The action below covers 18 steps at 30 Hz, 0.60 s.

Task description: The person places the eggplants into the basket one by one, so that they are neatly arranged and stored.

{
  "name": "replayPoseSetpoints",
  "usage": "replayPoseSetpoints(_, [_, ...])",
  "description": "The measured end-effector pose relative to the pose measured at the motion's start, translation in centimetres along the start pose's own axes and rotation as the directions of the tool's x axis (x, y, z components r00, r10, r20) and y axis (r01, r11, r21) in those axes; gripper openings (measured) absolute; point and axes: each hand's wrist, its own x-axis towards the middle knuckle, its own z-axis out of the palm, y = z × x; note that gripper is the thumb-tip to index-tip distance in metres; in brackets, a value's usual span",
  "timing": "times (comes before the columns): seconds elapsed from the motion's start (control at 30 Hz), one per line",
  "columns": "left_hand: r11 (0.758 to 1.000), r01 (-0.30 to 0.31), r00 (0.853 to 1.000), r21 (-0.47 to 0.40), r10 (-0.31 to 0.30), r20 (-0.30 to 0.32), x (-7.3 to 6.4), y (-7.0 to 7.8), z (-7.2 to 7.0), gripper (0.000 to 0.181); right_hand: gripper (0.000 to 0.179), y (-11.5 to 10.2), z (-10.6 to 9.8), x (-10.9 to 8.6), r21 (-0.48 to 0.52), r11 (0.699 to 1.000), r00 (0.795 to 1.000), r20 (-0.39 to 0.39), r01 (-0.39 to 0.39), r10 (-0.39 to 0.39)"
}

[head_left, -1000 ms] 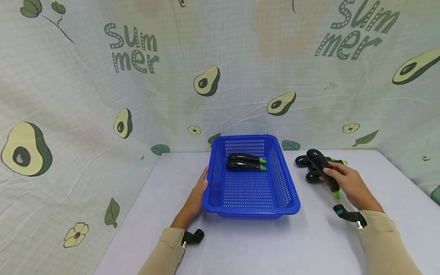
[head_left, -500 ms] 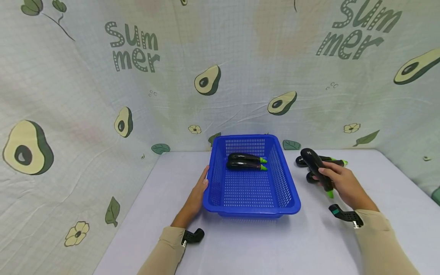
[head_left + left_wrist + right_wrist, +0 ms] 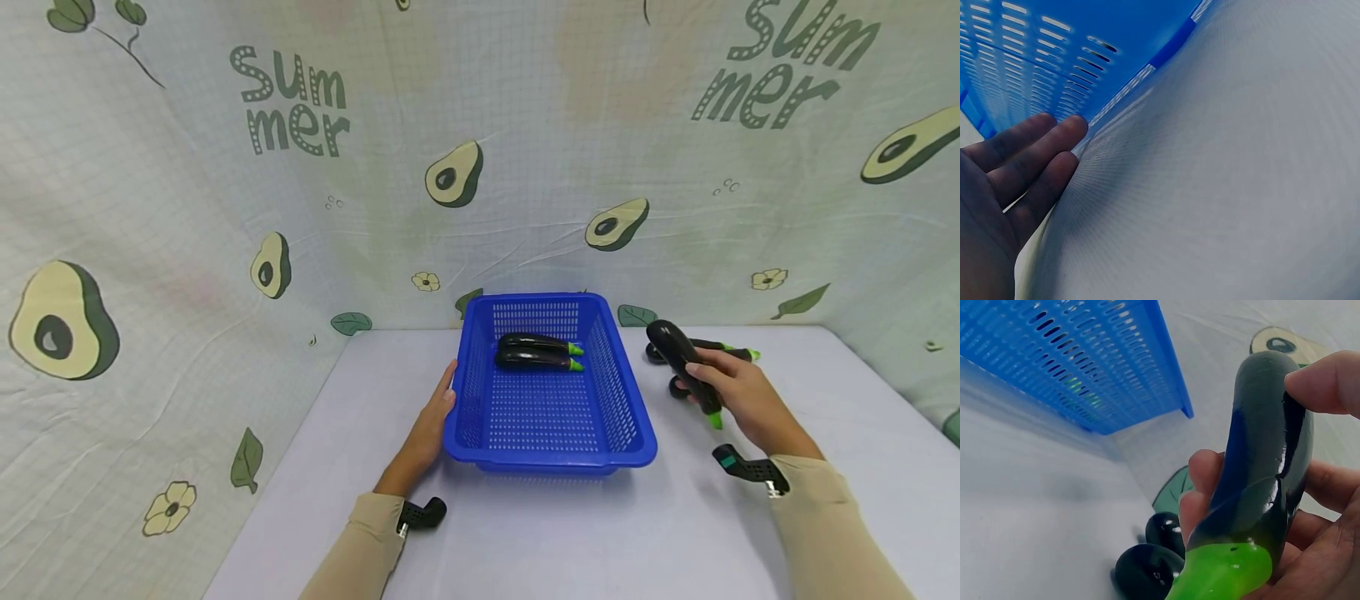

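My right hand (image 3: 738, 396) grips a dark eggplant (image 3: 678, 358) with a bright green stem end, thumb on one side and fingers round the other. In the right wrist view the eggplant (image 3: 1260, 462) stands nearly upright, its green end down. To the right of the blue plastic basket (image 3: 551, 457), the hand hovers over the table. Two eggplants (image 3: 534, 359) lie side by side in the basket, stems to the right. My left hand (image 3: 429, 421) rests against the basket's left side; in the left wrist view its straight fingers (image 3: 1041, 159) touch the slotted wall (image 3: 1091, 37).
Several more eggplants (image 3: 738, 354) lie on the white table (image 3: 540, 542) behind and under my right hand, partly hidden by it. A cloth backdrop (image 3: 525, 100) printed with avocados rises behind the table's far edge.
My right hand has moved a little left toward the basket, carrying the eggplant off the other eggplants. The left hand and the basket have stayed in place.
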Motion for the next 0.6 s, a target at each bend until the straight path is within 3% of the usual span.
replayPoseSetpoints(0.6, [1.000, 0.000, 1.000, -0.018, 0.000, -0.001, 0.1, -0.1, 0.1, 0.057, 0.070, -2.2, 0.8, -0.4, -0.070, 0.997, 0.999, -0.006, 0.036, -0.036])
